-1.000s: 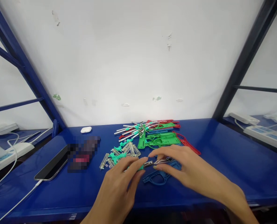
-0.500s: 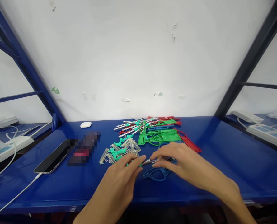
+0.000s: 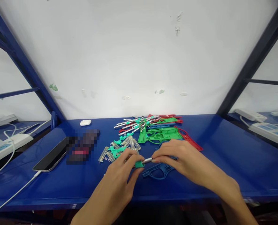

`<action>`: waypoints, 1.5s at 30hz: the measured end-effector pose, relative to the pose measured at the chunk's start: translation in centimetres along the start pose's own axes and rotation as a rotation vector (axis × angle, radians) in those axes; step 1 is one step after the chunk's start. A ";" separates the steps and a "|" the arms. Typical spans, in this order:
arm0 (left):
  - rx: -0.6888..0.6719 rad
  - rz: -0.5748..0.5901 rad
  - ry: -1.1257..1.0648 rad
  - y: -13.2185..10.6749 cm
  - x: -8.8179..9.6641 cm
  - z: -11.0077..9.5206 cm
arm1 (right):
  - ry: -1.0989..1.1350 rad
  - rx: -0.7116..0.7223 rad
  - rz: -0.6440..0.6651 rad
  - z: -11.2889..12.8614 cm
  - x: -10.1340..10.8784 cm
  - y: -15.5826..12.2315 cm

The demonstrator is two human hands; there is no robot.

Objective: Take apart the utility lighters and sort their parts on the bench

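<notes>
Between the thumb and fingers of my left hand [image 3: 121, 170] is a small teal plastic piece [image 3: 139, 164]. My right hand [image 3: 176, 153] pinches a short silver metal tube [image 3: 147, 160], whose left end meets the teal piece. Whether the tube sits inside it, I cannot tell. Beneath my right hand lies a blue plastic handle shell [image 3: 159, 172] with a trigger loop, partly covered. Clear plastic lighter tanks [image 3: 131, 143] and loose teal pieces [image 3: 117, 151] are heaped just beyond my left hand.
Farther back lie green handle shells [image 3: 163, 134], a red shell [image 3: 192, 140] and several metal tubes [image 3: 127, 126] with wires. On the left are a phone [image 3: 52, 156] on a white cable, a pixelated item [image 3: 82, 147] and a white earbud case [image 3: 85, 122]. Blue posts [image 3: 24, 62] flank the table.
My left hand has turned slightly, and the teal piece now shows between its fingers. The silver tube shows more clearly between both hands. The view has shifted a little.
</notes>
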State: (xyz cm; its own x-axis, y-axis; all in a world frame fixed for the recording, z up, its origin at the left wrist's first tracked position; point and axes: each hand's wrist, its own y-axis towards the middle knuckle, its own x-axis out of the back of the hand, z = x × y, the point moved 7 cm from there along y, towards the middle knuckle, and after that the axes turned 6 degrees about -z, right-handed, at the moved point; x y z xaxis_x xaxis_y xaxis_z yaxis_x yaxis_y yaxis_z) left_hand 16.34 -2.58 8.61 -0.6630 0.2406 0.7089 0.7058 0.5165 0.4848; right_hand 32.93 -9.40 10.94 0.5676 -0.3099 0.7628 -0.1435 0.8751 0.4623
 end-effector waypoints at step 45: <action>0.098 0.316 0.136 -1.0 -2.5 2.2 | 0.196 -0.214 0.128 -2.4 -1.9 0.9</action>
State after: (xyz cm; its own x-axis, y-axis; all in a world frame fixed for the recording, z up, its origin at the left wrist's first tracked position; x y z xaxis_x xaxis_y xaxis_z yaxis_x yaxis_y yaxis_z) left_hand 16.73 -1.85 5.27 -0.3719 0.2933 0.8807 0.8392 0.5118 0.1839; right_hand 33.62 -7.08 8.81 0.7043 -0.1329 0.6974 -0.0617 0.9671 0.2467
